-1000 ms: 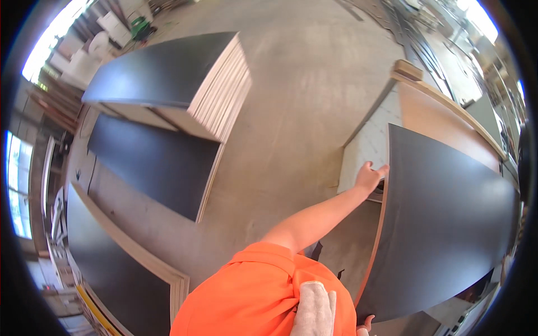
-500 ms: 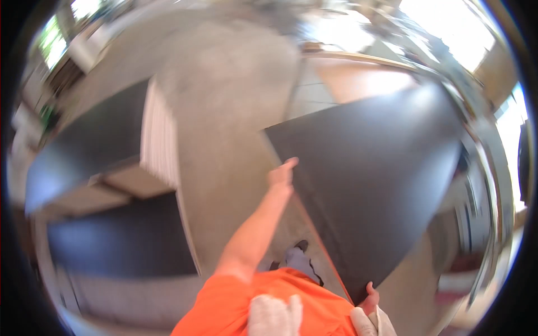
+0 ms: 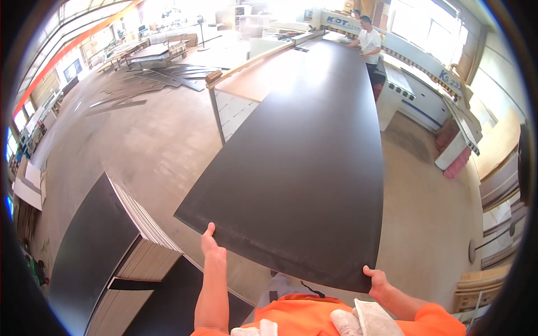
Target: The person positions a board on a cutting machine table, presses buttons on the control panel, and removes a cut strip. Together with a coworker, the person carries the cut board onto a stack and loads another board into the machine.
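Note:
A large dark board (image 3: 291, 168) stretches away from me, its near edge held in both hands. My left hand (image 3: 210, 239) grips that edge close to the left corner, thumb on top. Near the right corner my right hand (image 3: 379, 281) is closed on the same edge, its thumb also on the upper face. The fingers of both hands are hidden under the board. Toward its far end the board lies over a table with a pale brown top (image 3: 260, 73). A co-worker in a white shirt (image 3: 369, 42) stands by the far right edge, hands near it.
A stack of dark boards (image 3: 92, 246) with pale edges stands at my near left. Beyond it, dark strips (image 3: 162, 77) lie on the floor. A large pale machine (image 3: 417, 89) runs along the right. More boards (image 3: 500, 213) lean at the far right.
My view has turned right, and the board now points straight ahead instead of slanting. Both hands remain on its near edge. The co-worker has come into view.

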Available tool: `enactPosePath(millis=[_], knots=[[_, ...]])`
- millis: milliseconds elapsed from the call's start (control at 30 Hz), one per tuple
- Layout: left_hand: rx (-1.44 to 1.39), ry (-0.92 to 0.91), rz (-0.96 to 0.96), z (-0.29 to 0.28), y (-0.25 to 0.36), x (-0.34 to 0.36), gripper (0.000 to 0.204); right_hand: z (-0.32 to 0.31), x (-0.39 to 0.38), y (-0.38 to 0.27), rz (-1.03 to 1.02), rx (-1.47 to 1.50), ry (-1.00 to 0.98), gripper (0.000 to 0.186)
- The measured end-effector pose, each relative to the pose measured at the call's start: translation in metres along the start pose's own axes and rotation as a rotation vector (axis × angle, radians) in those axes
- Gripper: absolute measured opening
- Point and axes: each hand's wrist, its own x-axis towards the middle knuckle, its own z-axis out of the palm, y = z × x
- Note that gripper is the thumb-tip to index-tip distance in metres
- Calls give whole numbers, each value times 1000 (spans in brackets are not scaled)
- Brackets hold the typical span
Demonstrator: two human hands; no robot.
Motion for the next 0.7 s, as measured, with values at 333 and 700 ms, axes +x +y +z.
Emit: enactPosePath(millis=[333, 700], knots=[[81, 42, -72, -121, 43, -145, 29, -74, -115, 125, -68, -26, 51, 40], [116, 36, -115, -230, 96, -215, 32, -87, -193, 254, -105, -57, 111, 51]])
